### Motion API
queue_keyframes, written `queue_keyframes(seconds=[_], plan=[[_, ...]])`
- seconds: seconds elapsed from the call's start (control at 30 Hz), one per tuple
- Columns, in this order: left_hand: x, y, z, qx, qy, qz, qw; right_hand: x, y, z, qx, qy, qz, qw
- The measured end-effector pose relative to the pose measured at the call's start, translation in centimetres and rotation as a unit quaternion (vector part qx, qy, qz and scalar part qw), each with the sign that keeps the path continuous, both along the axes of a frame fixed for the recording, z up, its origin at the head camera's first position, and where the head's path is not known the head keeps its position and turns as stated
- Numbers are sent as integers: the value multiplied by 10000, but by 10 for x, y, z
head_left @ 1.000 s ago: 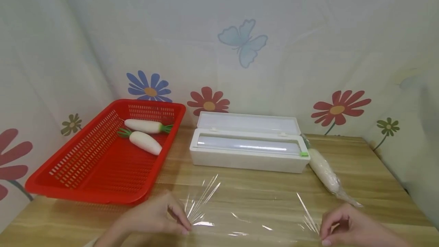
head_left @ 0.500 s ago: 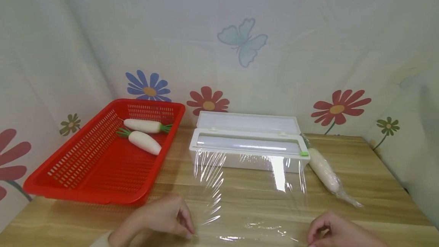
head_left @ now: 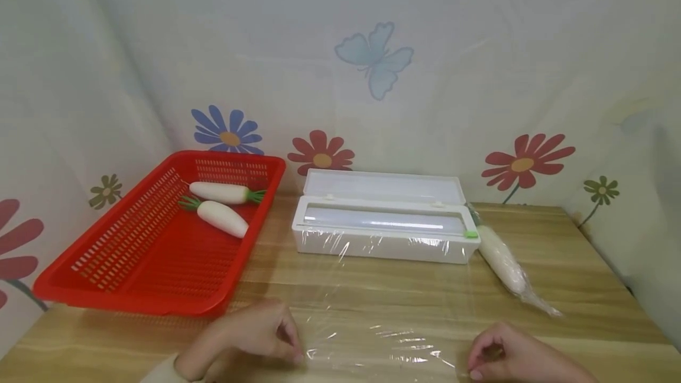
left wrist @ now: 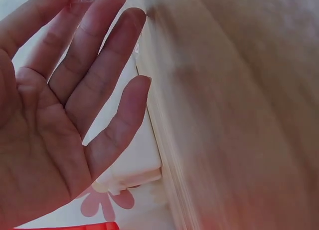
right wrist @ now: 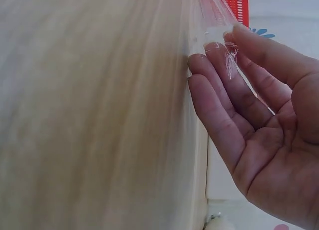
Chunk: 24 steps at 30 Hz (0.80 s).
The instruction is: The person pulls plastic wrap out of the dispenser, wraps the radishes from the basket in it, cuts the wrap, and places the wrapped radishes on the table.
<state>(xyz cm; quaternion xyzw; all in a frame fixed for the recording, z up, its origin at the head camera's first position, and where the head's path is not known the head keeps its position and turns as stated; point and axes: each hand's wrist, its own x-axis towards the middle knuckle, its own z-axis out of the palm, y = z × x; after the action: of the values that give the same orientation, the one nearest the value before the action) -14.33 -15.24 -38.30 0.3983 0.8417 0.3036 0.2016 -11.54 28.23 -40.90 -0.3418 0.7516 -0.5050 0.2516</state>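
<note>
A sheet of clear cling film spreads over the wooden table, its far part overlapping the front of the white film dispenser. My left hand pinches the near left corner of the film between thumb and index finger, low over the tabletop. At the near right corner my right hand pinches the film the same way. In the right wrist view, creased film hangs from those fingertips, and the other fingers reach down close to the table. The dispenser's lid stands raised, showing the roll inside.
Left of the film stands a red basket with two white radishes, green-topped, inside it. Beside the dispenser's right end lies a radish wrapped in film. A flowered curtain hangs behind the table.
The film, gathered near my hands at first, has spread forward over the dispenser's front and settled lower. My right hand has shifted left, my left hand slightly right, bringing them closer together.
</note>
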Motion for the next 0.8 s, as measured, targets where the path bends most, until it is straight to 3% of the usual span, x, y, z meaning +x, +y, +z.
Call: queue_keyframes(seconds=[0.13, 0.27, 0.37, 0.47, 0.63, 0.8], plan=[[-1, 0, 2, -7, -284, 180, 9994, -3, 0, -2, -269, -158, 46, 9995], [0, 3, 2, -50, -483, 267, 9985, -2, -1, -4, -294, 14, 5, 9996], [0, 7, -1, -194, -333, 214, 9990, 0, -4, -4, -90, 249, -133, 9996], [1, 13, 1, -495, -46, 198, 9986, 4, -8, -2, 181, 100, -314, 9993], [6, 14, 6, -801, 124, 268, 9964, 8, -10, 1, 644, -191, -642, 9957], [8, 11, 4, -864, 132, 452, 9951, 8, -6, -1, 662, 368, -714, 9946]])
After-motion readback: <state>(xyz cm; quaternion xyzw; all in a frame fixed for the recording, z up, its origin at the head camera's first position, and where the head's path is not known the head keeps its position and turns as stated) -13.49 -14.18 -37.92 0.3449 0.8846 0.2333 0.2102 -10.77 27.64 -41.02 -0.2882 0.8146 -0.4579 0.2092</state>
